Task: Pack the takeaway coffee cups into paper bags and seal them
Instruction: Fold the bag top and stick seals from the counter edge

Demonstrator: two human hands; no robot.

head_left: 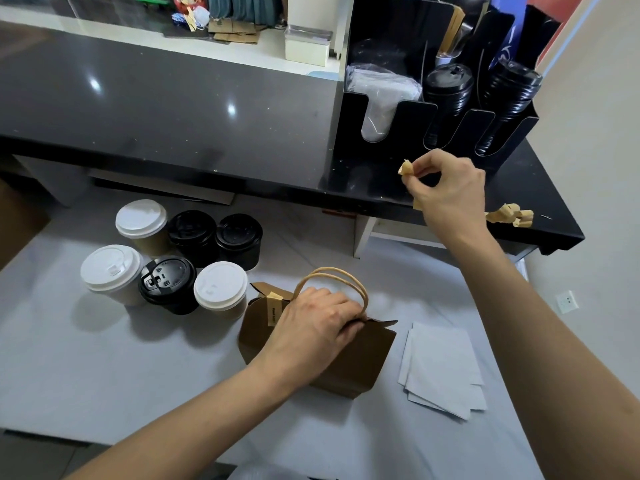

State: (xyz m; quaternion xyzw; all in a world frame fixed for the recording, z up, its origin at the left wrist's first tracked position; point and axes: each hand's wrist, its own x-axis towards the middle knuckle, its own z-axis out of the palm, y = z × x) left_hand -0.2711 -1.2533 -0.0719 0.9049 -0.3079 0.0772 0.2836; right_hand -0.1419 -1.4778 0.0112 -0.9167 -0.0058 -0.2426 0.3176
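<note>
Behind a dark stone counter [173, 109], on a pale worktable [104, 375], one brown paper bag [346, 362] stands with its top folded down and a first kraft sticker [275, 308] already across the fold. A person's left hand [311, 327] presses the fold flat, fingers curled over the bag's edge beside the twine handles [332, 275]. Raised above the counter, the right hand [446, 183] pinches a second small sticker [406, 167] between thumb and fingertips; more strips [509, 215] lie loose on the counter's edge. Sealing of this bag looks nearly done, though what it holds is hidden. Six lidded takeaway cups [173, 254], three with white lids, three with black, wait clustered just left of the bag, unpacked. Folded white bags or sheets [443, 368] lie flat to its right.
</note>
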